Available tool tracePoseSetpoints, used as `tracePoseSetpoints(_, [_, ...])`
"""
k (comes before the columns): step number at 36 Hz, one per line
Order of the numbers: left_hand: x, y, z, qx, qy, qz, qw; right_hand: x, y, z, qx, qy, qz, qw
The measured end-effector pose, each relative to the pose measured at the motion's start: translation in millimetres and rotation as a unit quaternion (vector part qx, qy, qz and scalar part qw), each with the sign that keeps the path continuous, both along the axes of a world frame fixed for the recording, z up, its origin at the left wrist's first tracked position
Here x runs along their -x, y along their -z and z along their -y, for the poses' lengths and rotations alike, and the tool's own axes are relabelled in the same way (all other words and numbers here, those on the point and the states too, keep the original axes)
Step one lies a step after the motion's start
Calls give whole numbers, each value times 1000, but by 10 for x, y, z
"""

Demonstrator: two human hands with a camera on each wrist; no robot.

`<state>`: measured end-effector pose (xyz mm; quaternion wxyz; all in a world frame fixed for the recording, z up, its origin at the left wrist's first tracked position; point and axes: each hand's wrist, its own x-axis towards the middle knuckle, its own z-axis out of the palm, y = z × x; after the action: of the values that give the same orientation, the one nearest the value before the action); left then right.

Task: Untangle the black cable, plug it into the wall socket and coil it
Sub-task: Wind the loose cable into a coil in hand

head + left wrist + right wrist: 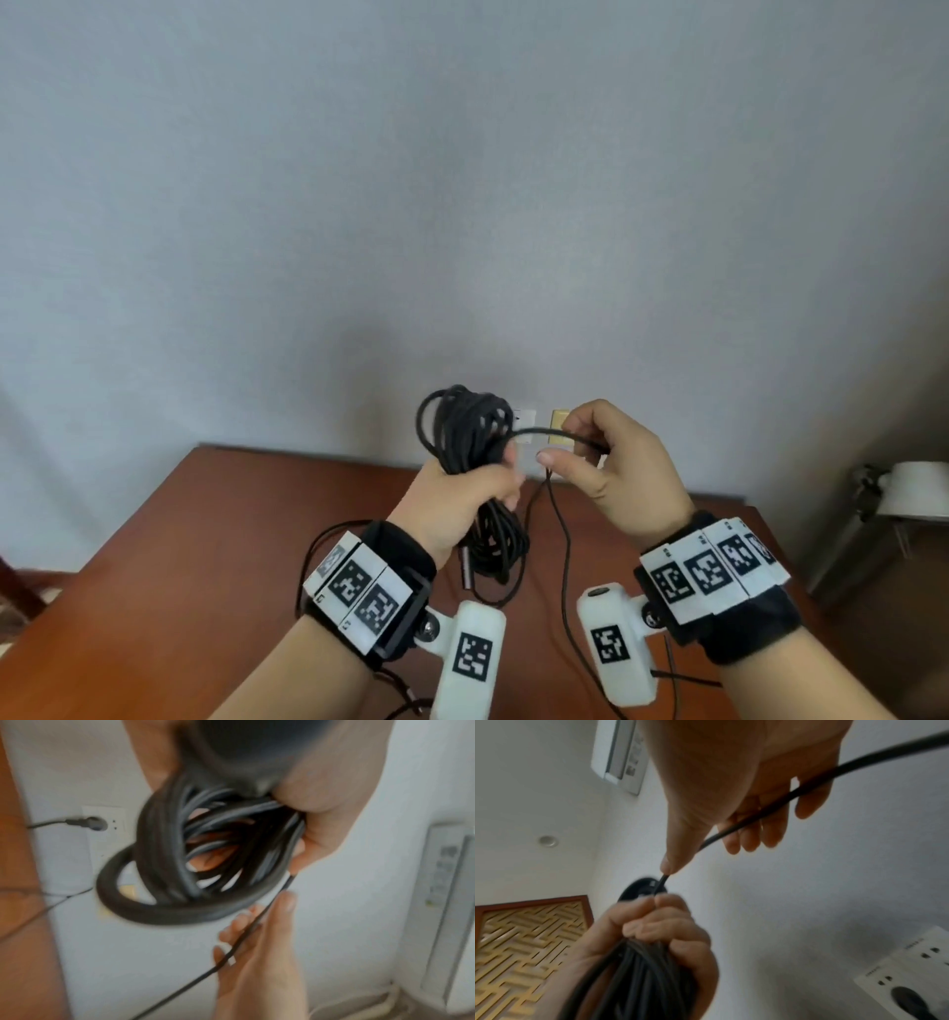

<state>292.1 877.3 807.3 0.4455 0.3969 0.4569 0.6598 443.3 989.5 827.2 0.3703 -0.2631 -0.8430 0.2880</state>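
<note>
Left hand [464, 496] fist clamped round the black cable [470, 437] coil, held above the table [205, 539] at 6 o'clock of the wall socket [102, 821]. Right hand [611, 462] pinches the free strand at 3 o'clock of the coil. Cable looks light, limp, springy; best gripped mid-bundle.

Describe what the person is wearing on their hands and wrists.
Both hands are bare, without gloves or sleeves. The left wrist carries a black fabric band topped with white blocks printed with black square markers. A white camera housing with its own marker hangs below, with thin black wires trailing off. The right wrist wears a matching black band, marker blocks and white housing.
</note>
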Motion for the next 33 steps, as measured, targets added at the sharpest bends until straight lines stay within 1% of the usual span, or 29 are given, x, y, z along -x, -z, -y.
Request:
tracePoseSetpoints(2, [30,-7,-27,-12,-33,111,993,-44,54,-41,13,21,17,1000])
tracePoseSetpoints(3, [50,-17,-35,-16,-50,151,987,-67,74,-50,13,31,30,999])
tracePoseSetpoints(5, [91,-19,-52,-16,-82,188,979,-101,95,-40,6,33,27,999])
tracePoseSetpoints(8, [101,-28,-69,-8,-93,191,977,-78,78,24,-18,15,0,1000])
tracePoseSetpoints(13, [10,-36,-79,30,-36,182,982,61,58,94,-40,-22,-19,999])
tracePoseSetpoints(17, [-50,-25,-72,36,-13,185,982,109,44,103,-58,-48,50,996])
tracePoseSetpoints(19, [-34,-21,-64,38,-9,171,985,110,46,109,-69,-71,79,992])
tracePoseSetpoints(24, [-11,-23,-57,64,-9,125,990,120,60,142,-88,-94,78,989])
tracePoseSetpoints(28, [-38,-47,-50,70,6,114,991,165,90,187,-97,-91,67,989])
tracePoseSetpoints(30, [-58,-54,-53,64,6,111,992,173,79,213,-106,-95,87,986])
tracePoseSetpoints(33, [-82,-64,-31,58,-12,137,989,169,22,242,-109,-130,138,976])
